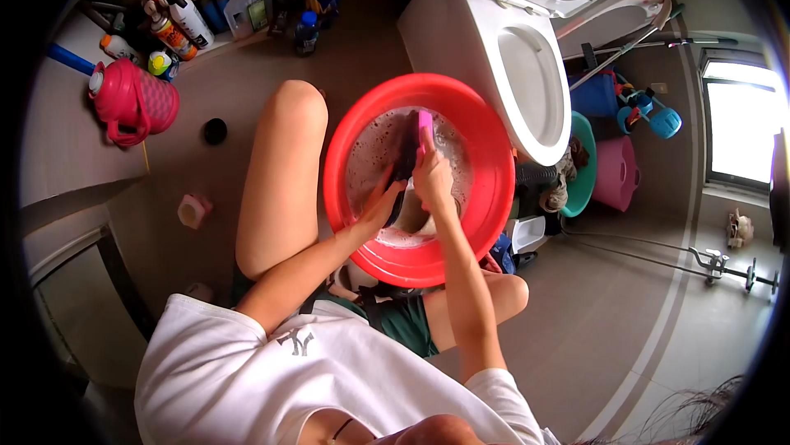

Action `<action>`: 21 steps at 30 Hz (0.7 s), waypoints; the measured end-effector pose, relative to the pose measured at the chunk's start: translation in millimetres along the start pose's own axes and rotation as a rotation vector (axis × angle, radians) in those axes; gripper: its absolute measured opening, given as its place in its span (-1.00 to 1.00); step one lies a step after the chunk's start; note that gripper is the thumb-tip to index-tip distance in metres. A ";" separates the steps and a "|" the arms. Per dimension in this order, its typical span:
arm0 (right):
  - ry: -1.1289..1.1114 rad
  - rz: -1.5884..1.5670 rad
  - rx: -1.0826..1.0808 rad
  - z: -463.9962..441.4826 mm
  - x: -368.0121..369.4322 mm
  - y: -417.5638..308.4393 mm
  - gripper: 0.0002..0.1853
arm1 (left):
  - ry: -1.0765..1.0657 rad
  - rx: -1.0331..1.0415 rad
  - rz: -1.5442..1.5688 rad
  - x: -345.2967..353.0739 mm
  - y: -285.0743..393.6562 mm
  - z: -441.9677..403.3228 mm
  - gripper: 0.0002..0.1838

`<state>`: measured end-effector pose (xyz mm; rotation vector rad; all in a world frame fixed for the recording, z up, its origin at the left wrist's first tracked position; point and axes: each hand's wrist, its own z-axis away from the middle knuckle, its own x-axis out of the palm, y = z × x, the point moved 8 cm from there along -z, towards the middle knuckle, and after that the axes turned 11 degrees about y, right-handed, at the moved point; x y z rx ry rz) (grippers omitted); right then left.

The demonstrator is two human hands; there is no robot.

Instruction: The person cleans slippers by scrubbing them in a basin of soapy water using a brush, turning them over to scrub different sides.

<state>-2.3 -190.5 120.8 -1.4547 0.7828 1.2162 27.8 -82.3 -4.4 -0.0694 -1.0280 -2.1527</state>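
A large red basin (346,251) of greyish, foamy water (370,144) sits between my bent knees. My left hand (383,200) is inside the basin, its fingers closed around a dark shoe-like item (405,149) tilted over the water. My right hand (433,180) grips a pink scrubbing brush (425,124), pressed against the dark item's right side. The brush's bristles are hidden. A pale, beige-looking part (413,216) shows below my hands; whether it belongs to the dark item, I cannot tell.
A toilet (539,136) stands close at the basin's upper right. Beyond it are a green tub (584,186) with cloth and a pink bucket (617,173). At left are a red thermos jug (136,103) and several bottles, including a clear one (248,9).
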 end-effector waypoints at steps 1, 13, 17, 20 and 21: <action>-0.014 -0.001 0.016 12.4 -2.7 -1.1 -0.48 | 0.005 0.023 0.016 -0.6 -5.1 -5.0 -0.22; 0.013 0.034 -0.006 106.0 -20.7 6.6 -0.41 | 0.005 -0.012 0.089 4.1 0.4 2.0 -0.53; 0.106 -0.037 -0.070 68.0 -8.7 19.7 -0.44 | -0.021 -0.037 0.081 8.6 20.5 18.8 -0.38; 0.030 -0.071 0.003 34.8 -7.4 20.6 -0.45 | -0.035 -0.007 0.019 3.8 -3.9 0.4 -0.31; 0.008 -0.087 -0.023 23.8 -5.7 17.5 -0.46 | -0.031 -0.005 0.021 2.5 -3.1 -1.4 -0.31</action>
